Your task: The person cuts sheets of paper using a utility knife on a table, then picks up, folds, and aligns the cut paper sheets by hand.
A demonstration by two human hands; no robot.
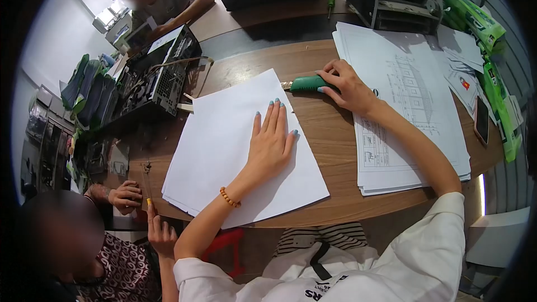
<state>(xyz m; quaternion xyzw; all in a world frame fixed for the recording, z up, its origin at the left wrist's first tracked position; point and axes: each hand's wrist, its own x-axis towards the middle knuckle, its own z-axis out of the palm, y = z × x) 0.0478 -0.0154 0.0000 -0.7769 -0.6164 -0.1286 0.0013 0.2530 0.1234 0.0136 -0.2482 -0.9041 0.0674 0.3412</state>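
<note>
My left hand [269, 146] lies flat on a stack of white paper [224, 134], palm down with the fingers stretched out. The top sheet looks blank. To its right, my right hand [351, 88] grips the near end of a green stapler [306, 83] between thumb and fingers. The stapler lies on the wooden table just beyond the stack's right edge, its metal tip pointing left towards the paper. Under my right forearm is a second pile of sheets [405, 106], the top one printed with a building drawing.
An opened computer case [159, 72] stands at the left, a black metal device [394, 3] at the back right. A phone [481, 120] and green packets [475, 25] lie at the right. One person sits across; another at lower left holds a yellow-handled tool [149, 202].
</note>
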